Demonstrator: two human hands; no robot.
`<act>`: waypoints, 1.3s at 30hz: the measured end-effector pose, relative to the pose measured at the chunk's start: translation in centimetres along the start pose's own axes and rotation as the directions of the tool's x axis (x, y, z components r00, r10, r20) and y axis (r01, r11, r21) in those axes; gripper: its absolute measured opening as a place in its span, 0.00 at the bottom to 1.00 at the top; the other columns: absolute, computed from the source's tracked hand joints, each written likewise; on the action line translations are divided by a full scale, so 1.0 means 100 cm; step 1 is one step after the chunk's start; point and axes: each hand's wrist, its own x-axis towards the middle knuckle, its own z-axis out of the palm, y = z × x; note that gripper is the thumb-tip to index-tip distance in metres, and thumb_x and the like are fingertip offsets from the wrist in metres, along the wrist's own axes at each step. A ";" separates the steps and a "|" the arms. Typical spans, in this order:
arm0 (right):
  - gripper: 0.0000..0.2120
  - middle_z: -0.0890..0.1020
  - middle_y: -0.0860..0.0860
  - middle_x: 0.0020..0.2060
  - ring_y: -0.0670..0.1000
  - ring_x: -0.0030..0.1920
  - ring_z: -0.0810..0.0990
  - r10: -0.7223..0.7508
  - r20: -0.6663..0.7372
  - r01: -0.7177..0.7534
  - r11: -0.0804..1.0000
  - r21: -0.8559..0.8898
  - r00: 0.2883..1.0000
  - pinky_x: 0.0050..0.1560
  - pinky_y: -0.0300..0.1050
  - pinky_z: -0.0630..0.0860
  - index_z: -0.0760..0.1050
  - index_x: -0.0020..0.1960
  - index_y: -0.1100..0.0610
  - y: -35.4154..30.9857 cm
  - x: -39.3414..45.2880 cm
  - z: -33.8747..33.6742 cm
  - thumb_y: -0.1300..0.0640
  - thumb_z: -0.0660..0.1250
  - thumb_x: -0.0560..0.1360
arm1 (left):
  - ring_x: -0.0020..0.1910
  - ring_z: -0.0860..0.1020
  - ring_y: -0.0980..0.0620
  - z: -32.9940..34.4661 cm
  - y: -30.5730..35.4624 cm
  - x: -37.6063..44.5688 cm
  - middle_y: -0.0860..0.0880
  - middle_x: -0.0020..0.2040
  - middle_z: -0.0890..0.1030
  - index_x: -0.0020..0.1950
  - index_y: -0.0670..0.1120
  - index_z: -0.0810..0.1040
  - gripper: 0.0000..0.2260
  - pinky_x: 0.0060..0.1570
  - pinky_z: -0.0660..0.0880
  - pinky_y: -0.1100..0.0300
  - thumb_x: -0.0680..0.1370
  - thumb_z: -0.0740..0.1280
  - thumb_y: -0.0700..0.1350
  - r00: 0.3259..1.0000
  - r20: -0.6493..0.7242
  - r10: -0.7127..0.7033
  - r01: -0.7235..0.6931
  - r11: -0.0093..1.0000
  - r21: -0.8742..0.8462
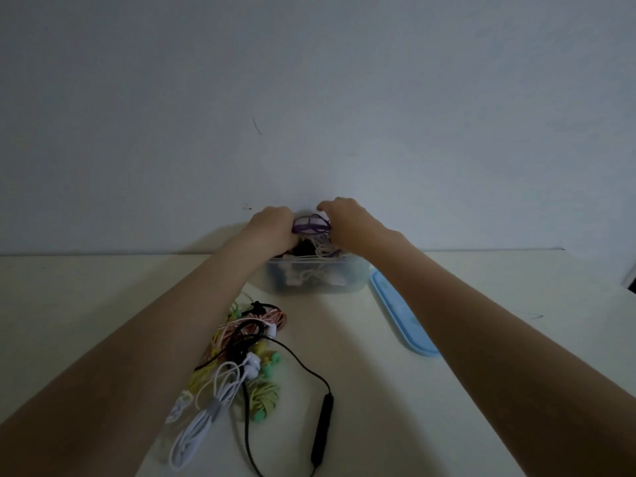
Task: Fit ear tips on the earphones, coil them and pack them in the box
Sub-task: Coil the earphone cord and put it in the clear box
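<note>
Head view: I note left hand (272,223) and right hand (344,218) both grasping the purple coil (311,226) above the clear box (354,278); lower it flat, loops gathered.

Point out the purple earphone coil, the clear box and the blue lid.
purple earphone coil (311,226), head view, on the looped cord between the two hands.
clear box (354,278), head view, on its near right wall.
blue lid (399,318), head view, on its flat top, right of the box.
</note>
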 end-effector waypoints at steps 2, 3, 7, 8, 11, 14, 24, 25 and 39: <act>0.20 0.73 0.60 0.59 0.59 0.57 0.74 -0.026 -0.100 0.027 1.000 0.007 0.995 0.55 0.47 0.72 0.69 0.65 0.62 -0.007 -0.014 -0.013 0.71 0.59 0.73 | 0.52 0.75 0.45 -0.012 -0.001 -0.013 0.41 0.56 0.78 0.61 0.40 0.74 0.13 0.46 0.69 0.57 0.77 0.63 0.43 0.996 -0.079 0.027 -0.028 1.000 -0.010; 0.19 0.74 0.59 0.58 0.59 0.56 0.75 -0.039 -0.159 0.043 0.999 0.025 0.986 0.54 0.46 0.71 0.70 0.64 0.62 -0.011 -0.023 -0.018 0.70 0.59 0.73 | 0.55 0.75 0.44 -0.017 -0.003 -0.021 0.42 0.59 0.77 0.63 0.41 0.73 0.16 0.50 0.69 0.57 0.77 0.64 0.44 0.990 -0.134 0.045 -0.049 0.999 -0.021; 0.12 0.80 0.59 0.51 0.57 0.50 0.78 -0.109 -0.073 0.121 0.977 0.175 0.991 0.51 0.41 0.72 0.78 0.55 0.63 -0.033 -0.072 -0.017 0.64 0.60 0.76 | 0.52 0.77 0.48 -0.030 -0.009 -0.063 0.46 0.55 0.80 0.59 0.44 0.77 0.12 0.54 0.73 0.56 0.76 0.65 0.44 0.960 -0.223 0.172 -0.213 0.961 -0.177; 0.11 0.82 0.59 0.49 0.54 0.45 0.78 -0.138 0.043 0.126 0.969 0.211 0.990 0.48 0.40 0.71 0.80 0.52 0.64 -0.037 -0.084 -0.010 0.61 0.62 0.76 | 0.50 0.78 0.50 -0.030 -0.010 -0.075 0.48 0.52 0.81 0.57 0.45 0.79 0.10 0.52 0.73 0.58 0.76 0.65 0.43 0.961 -0.181 0.209 -0.247 0.945 -0.216; 0.15 0.81 0.54 0.44 0.48 0.41 0.74 -0.121 0.335 0.042 0.971 0.233 0.935 0.41 0.39 0.69 0.80 0.47 0.62 -0.045 -0.110 0.008 0.49 0.69 0.72 | 0.48 0.77 0.57 -0.024 -0.012 -0.106 0.51 0.50 0.80 0.57 0.47 0.79 0.10 0.47 0.70 0.68 0.77 0.65 0.44 0.952 0.013 0.306 -0.297 0.932 -0.207; 0.13 0.77 0.50 0.44 0.48 0.44 0.72 -0.067 0.461 0.014 0.993 0.119 0.885 0.46 0.42 0.70 0.78 0.50 0.58 -0.049 -0.123 0.016 0.49 0.70 0.71 | 0.48 0.77 0.57 -0.011 -0.016 -0.122 0.50 0.52 0.80 0.59 0.45 0.77 0.12 0.48 0.71 0.69 0.77 0.64 0.42 0.938 0.084 0.336 -0.305 0.917 -0.256; 0.08 0.79 0.57 0.27 0.52 0.25 0.78 0.061 -0.221 0.151 0.555 0.818 0.973 0.27 0.39 0.75 0.74 0.36 0.61 -0.048 -0.125 -0.081 0.68 0.67 0.72 | 0.46 0.82 0.56 -0.035 -0.004 -0.135 0.49 0.43 0.85 0.55 0.45 0.78 0.18 0.50 0.68 0.72 0.79 0.55 0.56 0.965 0.126 0.232 -0.045 0.616 -0.786; 0.08 0.78 0.57 0.27 0.50 0.24 0.77 0.082 -0.266 0.192 0.499 0.845 0.960 0.26 0.38 0.74 0.74 0.36 0.62 -0.050 -0.125 -0.092 0.69 0.67 0.72 | 0.42 0.82 0.57 -0.036 -0.002 -0.136 0.51 0.40 0.85 0.53 0.46 0.79 0.16 0.45 0.69 0.74 0.79 0.57 0.55 0.969 0.118 0.218 -0.042 0.611 -0.790; 0.07 0.78 0.56 0.29 0.48 0.23 0.76 0.321 -0.499 0.331 0.455 0.827 0.805 0.25 0.39 0.73 0.73 0.37 0.60 -0.036 -0.121 -0.139 0.67 0.65 0.73 | 0.27 0.74 0.55 -0.041 -0.001 -0.136 0.47 0.32 0.81 0.47 0.42 0.80 0.17 0.35 0.72 0.65 0.81 0.55 0.49 0.992 0.032 0.120 -0.045 0.587 -0.808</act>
